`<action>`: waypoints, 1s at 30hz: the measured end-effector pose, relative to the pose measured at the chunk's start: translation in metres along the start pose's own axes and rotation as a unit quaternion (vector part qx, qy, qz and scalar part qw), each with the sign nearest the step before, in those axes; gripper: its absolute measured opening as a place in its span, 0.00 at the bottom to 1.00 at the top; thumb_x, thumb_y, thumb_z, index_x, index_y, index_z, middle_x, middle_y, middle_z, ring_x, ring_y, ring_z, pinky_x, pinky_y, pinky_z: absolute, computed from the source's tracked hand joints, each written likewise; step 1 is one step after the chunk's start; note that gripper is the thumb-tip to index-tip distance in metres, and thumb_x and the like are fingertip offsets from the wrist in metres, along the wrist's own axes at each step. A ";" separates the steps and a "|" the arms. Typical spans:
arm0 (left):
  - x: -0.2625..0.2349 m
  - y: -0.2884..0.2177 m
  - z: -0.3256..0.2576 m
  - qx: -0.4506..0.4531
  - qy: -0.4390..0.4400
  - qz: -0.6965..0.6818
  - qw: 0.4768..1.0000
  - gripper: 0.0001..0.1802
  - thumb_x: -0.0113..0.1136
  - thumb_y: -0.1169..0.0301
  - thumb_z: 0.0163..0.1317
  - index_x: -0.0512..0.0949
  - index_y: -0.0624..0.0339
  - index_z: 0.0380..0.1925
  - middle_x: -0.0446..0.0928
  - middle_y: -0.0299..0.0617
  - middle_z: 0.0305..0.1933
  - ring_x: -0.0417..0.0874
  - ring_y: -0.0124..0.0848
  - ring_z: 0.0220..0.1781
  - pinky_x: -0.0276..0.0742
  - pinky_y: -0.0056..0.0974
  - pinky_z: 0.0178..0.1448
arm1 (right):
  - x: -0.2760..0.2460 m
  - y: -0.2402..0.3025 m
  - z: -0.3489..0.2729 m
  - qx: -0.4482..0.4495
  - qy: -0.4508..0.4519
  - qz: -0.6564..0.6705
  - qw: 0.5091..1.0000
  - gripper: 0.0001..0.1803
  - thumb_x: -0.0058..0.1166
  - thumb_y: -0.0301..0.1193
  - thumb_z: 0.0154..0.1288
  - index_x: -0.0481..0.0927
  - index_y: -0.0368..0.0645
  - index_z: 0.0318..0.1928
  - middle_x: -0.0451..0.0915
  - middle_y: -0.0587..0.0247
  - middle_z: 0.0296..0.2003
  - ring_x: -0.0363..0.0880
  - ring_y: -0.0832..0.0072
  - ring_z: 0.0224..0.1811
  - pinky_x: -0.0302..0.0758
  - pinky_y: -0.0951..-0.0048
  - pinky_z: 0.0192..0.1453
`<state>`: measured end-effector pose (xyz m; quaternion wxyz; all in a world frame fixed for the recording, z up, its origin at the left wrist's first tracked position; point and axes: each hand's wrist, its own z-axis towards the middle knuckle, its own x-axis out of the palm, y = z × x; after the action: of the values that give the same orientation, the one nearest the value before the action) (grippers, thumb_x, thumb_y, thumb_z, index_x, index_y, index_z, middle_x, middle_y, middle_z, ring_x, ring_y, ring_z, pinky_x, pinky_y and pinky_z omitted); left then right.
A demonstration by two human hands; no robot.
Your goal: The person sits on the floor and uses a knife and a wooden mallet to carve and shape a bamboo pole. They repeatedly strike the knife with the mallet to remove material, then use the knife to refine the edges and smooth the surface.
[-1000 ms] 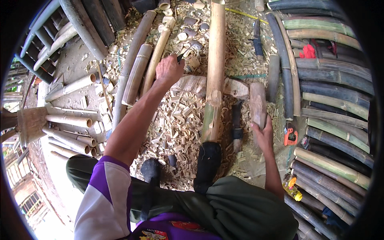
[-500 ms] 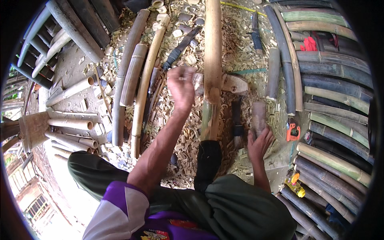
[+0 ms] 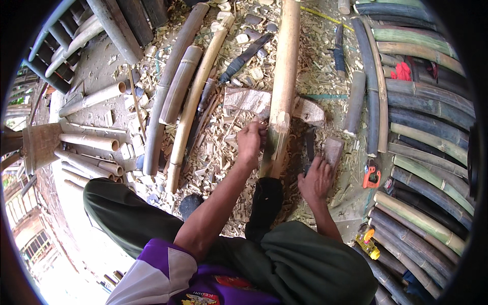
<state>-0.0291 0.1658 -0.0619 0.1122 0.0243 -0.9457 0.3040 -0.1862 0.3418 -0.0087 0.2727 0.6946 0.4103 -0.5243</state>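
Observation:
My left hand (image 3: 251,141) has its fingers curled in against the left side of a long bamboo pole (image 3: 284,66). What those fingers hold, if anything, is hidden. The pole's near end is cut to a pale and greenish face and rests over a rough wood block (image 3: 247,100). My right hand (image 3: 315,182) is closed over the handle end of a dark-bladed knife (image 3: 310,143), covering most of that handle. Right beside it, touching or nearly touching its fingers, lies a brownish wooden block (image 3: 333,150).
Chips and shavings (image 3: 223,152) cover the ground. Bamboo lengths (image 3: 170,91) lie to the left, and many more (image 3: 432,112) line the right side. A wrapped-handle blade (image 3: 244,58) lies beyond my left hand. An orange tool (image 3: 371,175) and a yellow bottle (image 3: 368,241) sit at right.
My left hand has come down and right to the pole's side. My right hand has shifted left from the wooden block onto the knife handle. The block now lies tilted.

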 end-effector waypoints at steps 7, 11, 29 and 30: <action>0.014 -0.001 -0.001 0.077 0.085 0.192 0.975 0.46 0.67 0.37 0.65 0.76 0.75 0.59 0.85 0.52 0.45 0.85 0.38 0.44 0.82 0.47 0.53 | -0.008 -0.013 -0.006 0.102 -0.044 0.514 0.850 0.32 0.61 0.35 0.70 0.68 0.36 0.70 0.79 0.51 0.45 0.80 0.64 0.45 0.83 0.60 0.53; 0.006 0.012 0.004 0.021 0.041 0.022 0.999 0.40 0.65 0.41 0.69 0.77 0.72 0.59 0.84 0.50 0.44 0.85 0.38 0.45 0.82 0.44 0.53 | -0.037 0.011 -0.009 0.131 0.094 0.813 0.559 0.25 0.55 0.36 0.73 0.71 0.35 0.64 0.80 0.50 0.40 0.84 0.69 0.36 0.86 0.68 0.30; 0.031 0.028 -0.008 0.115 0.140 0.052 0.982 0.40 0.87 0.55 0.50 0.77 0.69 0.55 0.85 0.44 0.48 0.85 0.33 0.50 0.81 0.40 0.60 | -0.041 -0.017 0.016 0.089 0.368 0.824 0.422 0.23 0.50 0.42 0.78 0.71 0.38 0.63 0.81 0.55 0.34 0.81 0.72 0.23 0.79 0.71 0.23; 0.031 0.030 -0.008 0.111 0.125 0.074 0.983 0.39 0.86 0.55 0.51 0.78 0.69 0.54 0.85 0.44 0.47 0.85 0.33 0.50 0.81 0.40 0.59 | -0.042 -0.019 0.018 0.091 0.367 0.818 0.434 0.23 0.51 0.42 0.78 0.72 0.38 0.62 0.81 0.56 0.33 0.81 0.72 0.23 0.79 0.71 0.23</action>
<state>-0.0611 0.1954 -0.0660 0.2037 -0.0717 -0.8837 0.4153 -0.2166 0.3248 0.0268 0.3335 0.8541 -0.3377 0.2126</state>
